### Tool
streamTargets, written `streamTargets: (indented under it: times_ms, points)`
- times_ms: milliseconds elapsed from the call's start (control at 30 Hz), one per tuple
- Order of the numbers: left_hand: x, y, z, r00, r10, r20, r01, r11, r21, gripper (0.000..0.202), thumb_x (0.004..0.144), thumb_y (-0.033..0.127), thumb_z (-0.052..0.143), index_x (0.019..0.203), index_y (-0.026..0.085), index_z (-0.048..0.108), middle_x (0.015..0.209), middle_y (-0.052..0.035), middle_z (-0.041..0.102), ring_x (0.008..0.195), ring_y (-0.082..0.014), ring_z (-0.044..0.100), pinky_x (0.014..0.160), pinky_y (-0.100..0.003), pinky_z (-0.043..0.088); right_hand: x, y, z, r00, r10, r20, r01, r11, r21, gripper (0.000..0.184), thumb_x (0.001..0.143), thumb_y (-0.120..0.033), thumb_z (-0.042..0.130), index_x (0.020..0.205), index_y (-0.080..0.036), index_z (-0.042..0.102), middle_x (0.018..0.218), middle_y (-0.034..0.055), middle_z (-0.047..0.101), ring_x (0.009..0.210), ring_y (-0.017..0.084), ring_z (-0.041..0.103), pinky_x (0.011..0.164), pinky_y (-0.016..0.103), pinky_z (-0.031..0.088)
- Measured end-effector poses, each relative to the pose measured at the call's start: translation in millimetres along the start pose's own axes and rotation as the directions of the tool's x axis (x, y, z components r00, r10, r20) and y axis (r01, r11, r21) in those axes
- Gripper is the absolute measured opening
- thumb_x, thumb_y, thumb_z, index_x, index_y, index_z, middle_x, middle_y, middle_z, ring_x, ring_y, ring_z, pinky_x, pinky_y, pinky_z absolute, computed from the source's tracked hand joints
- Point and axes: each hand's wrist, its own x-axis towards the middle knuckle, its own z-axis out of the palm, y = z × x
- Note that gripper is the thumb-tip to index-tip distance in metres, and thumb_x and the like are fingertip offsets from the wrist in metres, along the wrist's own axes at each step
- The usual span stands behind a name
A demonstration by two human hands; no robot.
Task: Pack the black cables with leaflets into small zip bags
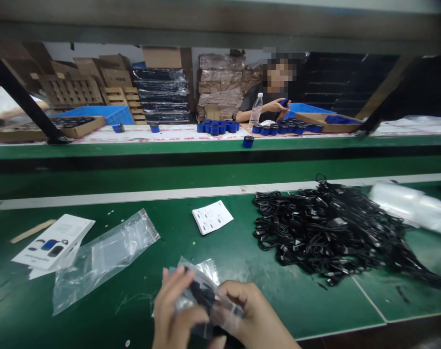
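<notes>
Close in front of me, both my hands grip a small clear plastic bag (228, 310) with something black inside, most likely a coiled cable. My left hand (179, 305) is curled round the bag's left side, slightly blurred. Pinching the right edge of the bag is my right hand (247, 308). Another piece of clear plastic (209, 269) shows just behind the bag. Beyond my hands lies a small stack of white printed leaflets (212, 217). To the right spreads a large heap of black USB cables (315, 228).
At left are printed cards (55, 242), a large clear zip bag (107, 257) and a tan strip (32, 231). Plastic bags (413, 206) lie far right. Across a raised ledge (151, 148) with blue-and-black round items (216, 128), a co-worker (264, 99) handles a blue one.
</notes>
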Motion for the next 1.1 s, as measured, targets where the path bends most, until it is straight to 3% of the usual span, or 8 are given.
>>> streamTargets:
  times_ms: [100, 167, 233, 300, 533, 700, 933, 1100]
  points:
    - [20, -15, -16.6, 0.949, -0.305, 0.077, 0.315, 0.921, -0.229, 0.058, 0.071, 0.063, 0.062, 0.114, 0.025, 0.051, 0.127, -0.013, 0.055, 0.113, -0.0311, 0.056, 0.093, -0.047, 0.045, -3, -10, -8, 0.989, 0.088, 0.115, -0.095, 0.994, 0.059, 0.022, 0.072, -0.03, 0.072, 0.06, -0.014, 0.061, 0.056, -0.0038, 0.052, 0.054, 0.01, 0.045, 0.053, 0.02, 0.033]
    - [27, -20, -24.5, 0.803, -0.507, 0.314, 0.594, 0.727, -0.345, 0.058, 0.068, 0.065, 0.064, 0.108, 0.023, 0.055, 0.089, -0.0054, 0.068, 0.075, -0.0207, 0.066, 0.065, -0.029, 0.051, -4, -13, -11, 0.979, 0.128, 0.162, -0.145, 0.985, 0.098, 0.022, 0.073, -0.032, 0.071, 0.061, -0.015, 0.061, 0.056, -0.0025, 0.055, 0.055, 0.012, 0.049, 0.055, 0.021, 0.037]
    - [27, -21, -28.5, 0.662, -0.581, 0.473, 0.747, 0.569, -0.346, 0.046, 0.065, 0.061, 0.07, 0.086, 0.022, 0.061, 0.059, 0.0039, 0.059, 0.05, -0.0118, 0.054, 0.049, -0.021, 0.04, -4, -14, -12, 0.977, 0.143, 0.161, -0.165, 0.977, 0.136, 0.021, 0.074, -0.032, 0.068, 0.061, -0.017, 0.06, 0.055, -0.0031, 0.054, 0.054, 0.012, 0.048, 0.055, 0.022, 0.038]
    - [24, -21, -29.3, 0.61, -0.606, 0.51, 0.791, 0.501, -0.351, 0.042, 0.061, 0.059, 0.073, 0.078, 0.021, 0.063, 0.055, 0.0053, 0.055, 0.049, -0.0105, 0.049, 0.048, -0.021, 0.036, -3, -13, -12, 0.983, 0.147, 0.114, -0.161, 0.979, 0.128, 0.019, 0.074, -0.029, 0.066, 0.062, -0.018, 0.058, 0.055, -0.0042, 0.051, 0.054, 0.011, 0.045, 0.054, 0.022, 0.036]
    - [22, -20, -28.4, 0.539, -0.629, 0.56, 0.836, 0.479, -0.267, 0.044, 0.06, 0.059, 0.073, 0.076, 0.018, 0.065, 0.051, 0.0051, 0.052, 0.047, -0.0095, 0.043, 0.048, -0.02, 0.031, 0, -17, -11, 0.986, 0.16, 0.037, -0.155, 0.98, -0.126, 0.026, 0.069, -0.021, 0.066, 0.053, -0.018, 0.045, 0.051, -0.0072, 0.034, 0.05, 0.009, 0.031, 0.047, 0.021, 0.023]
    - [21, -16, -28.3, 0.615, -0.698, 0.366, 0.776, 0.618, -0.124, 0.031, 0.064, 0.049, 0.07, 0.069, 0.019, 0.066, 0.045, 0.0082, 0.042, 0.043, -0.0076, 0.032, 0.045, -0.019, 0.026, 3, -9, -7, 0.991, 0.131, 0.033, -0.131, 0.991, -0.018, 0.022, 0.072, -0.02, 0.062, 0.058, -0.018, 0.045, 0.055, -0.0068, 0.034, 0.053, 0.009, 0.031, 0.049, 0.022, 0.023]
    - [18, -11, -27.6, 0.597, -0.632, 0.495, 0.799, 0.527, -0.291, 0.035, 0.052, 0.035, 0.08, 0.079, 0.018, 0.065, 0.055, 0.0057, 0.058, 0.051, -0.0102, 0.046, 0.052, -0.021, 0.035, 3, 1, -4, 0.981, 0.192, 0.0, -0.192, 0.981, 0.036, 0.034, 0.067, -0.03, 0.074, 0.054, -0.018, 0.045, 0.05, -0.0082, 0.036, 0.048, 0.007, 0.031, 0.045, 0.02, 0.023]
    - [18, -14, -24.6, 0.551, -0.718, 0.425, 0.832, 0.435, -0.345, 0.042, 0.054, 0.048, 0.081, 0.071, 0.017, 0.058, 0.053, 0.007, 0.056, 0.049, -0.0077, 0.044, 0.051, -0.018, 0.035, 5, -1, -8, 0.996, 0.04, -0.076, -0.027, 0.986, 0.164, 0.035, 0.082, -0.05, 0.059, 0.071, -0.016, 0.06, 0.062, -0.0021, 0.052, 0.057, 0.012, 0.046, 0.056, 0.022, 0.037]
